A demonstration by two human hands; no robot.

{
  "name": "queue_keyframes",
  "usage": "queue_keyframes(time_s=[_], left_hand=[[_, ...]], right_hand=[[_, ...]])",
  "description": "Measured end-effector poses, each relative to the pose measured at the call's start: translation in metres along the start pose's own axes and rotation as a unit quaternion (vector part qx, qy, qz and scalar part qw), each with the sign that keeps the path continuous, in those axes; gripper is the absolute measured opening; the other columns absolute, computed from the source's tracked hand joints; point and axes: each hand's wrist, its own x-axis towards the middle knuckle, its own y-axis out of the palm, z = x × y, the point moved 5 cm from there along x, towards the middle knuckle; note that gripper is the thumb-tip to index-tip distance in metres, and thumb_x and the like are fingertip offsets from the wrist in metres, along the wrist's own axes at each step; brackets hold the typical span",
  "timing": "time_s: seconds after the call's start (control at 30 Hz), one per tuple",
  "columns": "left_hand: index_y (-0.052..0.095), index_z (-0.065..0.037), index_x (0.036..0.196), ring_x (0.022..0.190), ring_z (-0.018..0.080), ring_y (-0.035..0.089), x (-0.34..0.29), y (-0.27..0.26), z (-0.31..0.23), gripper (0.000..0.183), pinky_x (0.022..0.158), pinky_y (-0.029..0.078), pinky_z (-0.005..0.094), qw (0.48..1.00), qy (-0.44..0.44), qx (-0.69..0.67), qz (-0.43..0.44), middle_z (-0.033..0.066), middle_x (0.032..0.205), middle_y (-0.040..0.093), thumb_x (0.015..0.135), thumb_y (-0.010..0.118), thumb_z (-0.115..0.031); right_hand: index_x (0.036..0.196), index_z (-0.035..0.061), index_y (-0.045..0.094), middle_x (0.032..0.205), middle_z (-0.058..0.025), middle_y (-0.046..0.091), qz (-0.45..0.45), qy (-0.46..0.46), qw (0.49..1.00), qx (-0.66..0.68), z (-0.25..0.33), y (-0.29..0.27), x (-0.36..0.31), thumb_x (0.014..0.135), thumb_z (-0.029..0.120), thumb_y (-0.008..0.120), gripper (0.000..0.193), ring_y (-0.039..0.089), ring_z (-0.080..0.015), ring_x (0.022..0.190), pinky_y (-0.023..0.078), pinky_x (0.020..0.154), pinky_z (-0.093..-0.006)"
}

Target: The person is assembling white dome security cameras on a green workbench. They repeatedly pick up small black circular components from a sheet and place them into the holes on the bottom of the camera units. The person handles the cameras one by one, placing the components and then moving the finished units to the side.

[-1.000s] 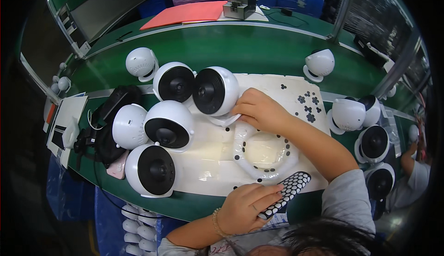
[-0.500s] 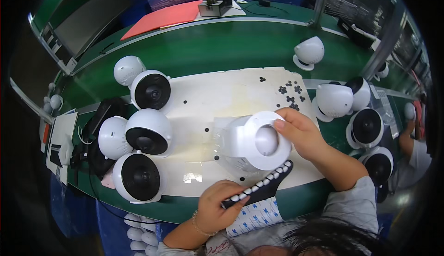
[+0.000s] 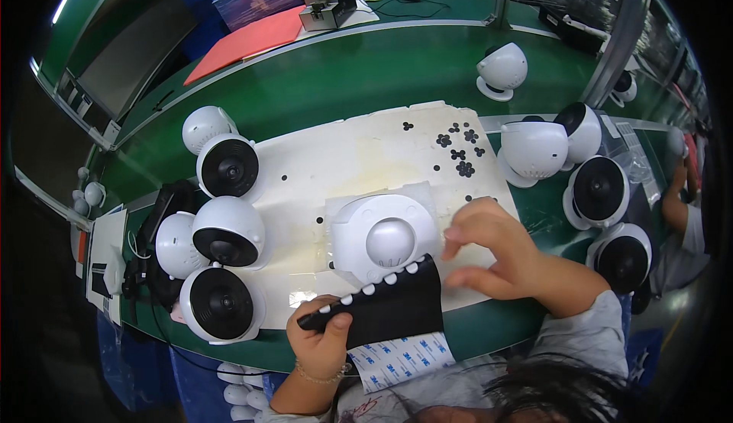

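Note:
Before me a white rounded camera lies with its ring-shaped base turned up, on a translucent wrap or pad at the middle of the work mat. My left hand grips a black sheet of adhesive pads by its left end. The sheet's upper edge is curled and shows a row of white dots; it overlaps the camera's near rim in this view. Below it hangs the printed white backing. My right hand hovers just right of the camera, thumb and fingers apart, with nothing visible between them.
Several white cameras with black fronts stand left and right; another white camera stands at the back. Small black round pads are scattered over the cream mat. A person's arm shows at the far right.
My right hand has let go of the camera, which now lies lower on the mat. My left hand has moved left with the black sheet, whose flat black face now shows more. The view has shifted.

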Motion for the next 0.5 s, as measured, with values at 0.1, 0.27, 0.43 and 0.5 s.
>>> queue_keyframes(time_s=[0.1, 0.27, 0.43, 0.5], left_hand=[[0.054, 0.005, 0.083, 0.074, 0.0227, 0.058, 0.002, 0.005, -0.004, 0.022, 0.068, 0.046, 0.0308, 0.998, 0.025, 0.024, 0.052, 0.0162, 0.078, 0.06, 0.071, 0.069, -0.005], [0.056, 0.004, 0.083, 0.069, 0.02, 0.058, 0.006, 0.014, -0.005, 0.02, 0.064, 0.045, 0.0283, 0.996, -0.022, 0.015, 0.086, 0.0145, 0.076, 0.061, 0.069, 0.069, 0.0], [0.06, 0.003, 0.079, 0.063, 0.0197, 0.058, 0.011, 0.008, -0.006, 0.019, 0.058, 0.045, 0.0259, 0.986, -0.028, 0.114, 0.121, 0.0144, 0.072, 0.061, 0.063, 0.071, 0.003], [0.06, 0.003, 0.079, 0.062, 0.0206, 0.058, 0.01, 0.008, -0.009, 0.02, 0.057, 0.045, 0.0261, 0.981, 0.004, 0.146, 0.127, 0.0146, 0.07, 0.06, 0.062, 0.071, 0.004]], right_hand=[[0.108, 0.0074, 0.053, 0.087, -0.0047, 0.058, 0.007, 0.003, 1.0, 0.015, 0.002, 0.013, 0.001, 0.068, 0.016, 0.071, 0.044, 0.054, -0.0225, 0.075, 0.039, 0.071, -0.0344], [0.106, 0.009, 0.055, 0.085, -0.0057, 0.058, 0.046, 0.042, 0.997, 0.038, 0.0, 0.025, -0.003, 0.071, 0.014, 0.068, 0.038, 0.055, -0.0244, 0.075, 0.043, 0.067, -0.033], [0.097, 0.0097, 0.059, 0.083, -0.0051, 0.059, 0.062, 0.083, 0.993, 0.055, 0.002, 0.026, -0.005, 0.071, 0.012, 0.066, 0.027, 0.055, -0.0247, 0.075, 0.044, 0.067, -0.0337], [0.094, 0.0095, 0.06, 0.086, -0.0042, 0.06, 0.077, 0.095, 0.99, 0.063, 0.001, 0.024, -0.004, 0.071, 0.012, 0.066, 0.023, 0.056, -0.0243, 0.079, 0.044, 0.068, -0.0336]])
